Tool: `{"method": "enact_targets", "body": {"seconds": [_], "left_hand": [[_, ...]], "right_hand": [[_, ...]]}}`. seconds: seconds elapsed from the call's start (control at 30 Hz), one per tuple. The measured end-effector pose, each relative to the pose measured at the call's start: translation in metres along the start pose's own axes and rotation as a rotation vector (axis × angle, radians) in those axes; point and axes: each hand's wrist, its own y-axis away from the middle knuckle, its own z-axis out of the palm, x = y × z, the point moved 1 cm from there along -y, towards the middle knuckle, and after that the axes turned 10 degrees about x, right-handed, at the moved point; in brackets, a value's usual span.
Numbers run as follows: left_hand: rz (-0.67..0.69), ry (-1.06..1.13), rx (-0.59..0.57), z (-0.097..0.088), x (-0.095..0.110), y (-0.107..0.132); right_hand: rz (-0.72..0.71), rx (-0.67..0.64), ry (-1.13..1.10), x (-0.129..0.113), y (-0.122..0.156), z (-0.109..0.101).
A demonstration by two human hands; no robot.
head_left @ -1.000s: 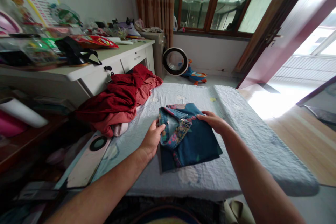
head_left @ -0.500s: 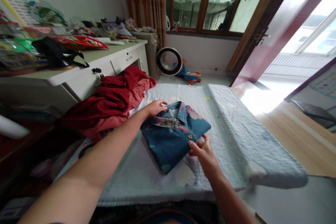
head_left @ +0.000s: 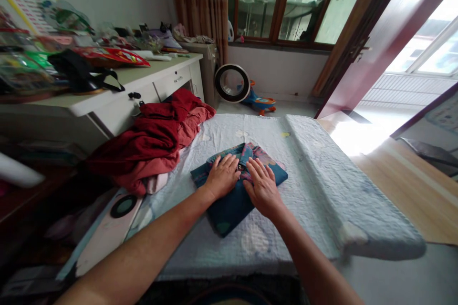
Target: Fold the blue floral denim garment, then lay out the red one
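On the pale quilted bed cover (head_left: 315, 162), a folded denim shirt (head_left: 229, 205) with a flowered collar is lying near the middle, and both hands are pressing down on it side by side. The left hand (head_left: 222, 176) is resting flat on the shirt's left half, fingers spread and released — gripping nothing. The right hand (head_left: 262, 186) is lying flat just beside it on the right half, fingers likewise stretched out and open, the fingertips reaching toward the collar. Left of the shirt, a heap of red clothes (head_left: 153, 138) is sprawling over the bed's edge, well apart from the hands. Behind that heap a white desk (head_left: 118, 100) is carrying a clutter of packets and a black bag (head_left: 80, 74) — beyond the bed, a round fan (head_left: 232, 83) is standing on the floor.
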Motion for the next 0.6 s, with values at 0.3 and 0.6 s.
{"method": "enact_targets", "body": {"seconds": [0.3,0.6], "left_hand": [[-0.090,0.012,0.053,0.002,-0.005,0.029],[-0.880,0.784,0.266,-0.040,-0.024,0.092]], "right_hand": [[0.056,-0.177,0.003,0.014,0.003,0.019],[0.168,0.146,-0.053,0.081,-0.028,-0.009]]}}
